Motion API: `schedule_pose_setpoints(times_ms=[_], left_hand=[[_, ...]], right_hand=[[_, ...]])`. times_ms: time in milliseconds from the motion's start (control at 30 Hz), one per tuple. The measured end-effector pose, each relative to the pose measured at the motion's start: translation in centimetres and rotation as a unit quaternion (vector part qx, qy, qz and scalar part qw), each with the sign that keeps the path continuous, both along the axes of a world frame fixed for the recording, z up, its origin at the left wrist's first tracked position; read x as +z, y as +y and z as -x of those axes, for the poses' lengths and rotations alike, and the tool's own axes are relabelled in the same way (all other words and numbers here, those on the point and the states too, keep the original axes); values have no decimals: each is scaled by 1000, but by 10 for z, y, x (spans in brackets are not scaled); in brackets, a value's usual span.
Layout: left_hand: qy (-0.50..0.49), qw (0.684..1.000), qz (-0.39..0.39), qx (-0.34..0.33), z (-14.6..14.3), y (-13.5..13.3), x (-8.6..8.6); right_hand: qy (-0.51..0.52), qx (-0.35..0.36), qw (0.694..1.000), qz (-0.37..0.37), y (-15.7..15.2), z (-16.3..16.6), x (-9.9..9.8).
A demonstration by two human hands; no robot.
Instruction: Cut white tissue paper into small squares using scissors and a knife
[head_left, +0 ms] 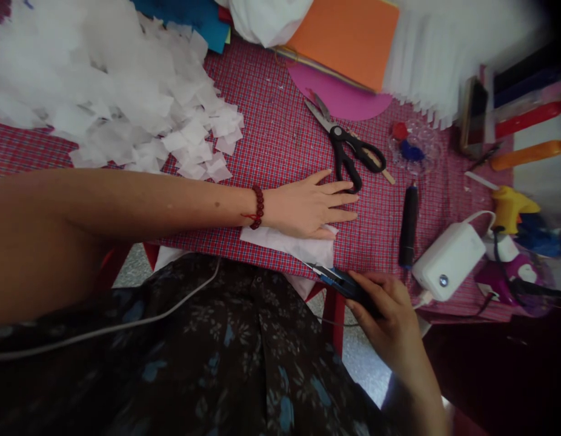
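Resting left hand (308, 206), fingers apart, on paper (285, 244) at table's (269, 100) near edge; clamping right hand (389, 312) on cutter (341, 282)
Risking torn paper by snagging; a nicked left hand by slipping

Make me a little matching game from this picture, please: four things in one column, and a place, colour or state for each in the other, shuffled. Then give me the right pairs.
Things
1. Left hand
2. Cutter
3. Scissors
4. Bracelet

Places, colours, states
A. Black handles, blades near a pink sheet
B. Dark red beads, around a wrist
C. Gripped by the right hand
D. Palm down, fingers spread, partly on a white paper strip

Right pairs: 1-D, 2-C, 3-A, 4-B
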State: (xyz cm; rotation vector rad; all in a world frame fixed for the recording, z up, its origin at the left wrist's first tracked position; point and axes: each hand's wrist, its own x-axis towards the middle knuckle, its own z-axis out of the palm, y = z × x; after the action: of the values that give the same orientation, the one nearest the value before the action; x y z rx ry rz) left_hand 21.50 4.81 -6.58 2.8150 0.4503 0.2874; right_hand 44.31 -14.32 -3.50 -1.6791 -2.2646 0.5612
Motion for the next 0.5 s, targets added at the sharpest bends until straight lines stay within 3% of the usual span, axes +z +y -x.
schedule_pose_setpoints(times_ms=[267, 367, 500], left_hand=[[-29, 989, 147, 13, 11, 24, 32], [13, 992, 126, 22, 30, 20, 30], [78, 994, 60, 42, 48, 2, 15]], right_hand=[[10, 8, 1000, -3, 2, -2, -2], [14, 5, 1000, -8, 1, -2, -3], [18, 5, 1000, -8, 3, 0, -2]])
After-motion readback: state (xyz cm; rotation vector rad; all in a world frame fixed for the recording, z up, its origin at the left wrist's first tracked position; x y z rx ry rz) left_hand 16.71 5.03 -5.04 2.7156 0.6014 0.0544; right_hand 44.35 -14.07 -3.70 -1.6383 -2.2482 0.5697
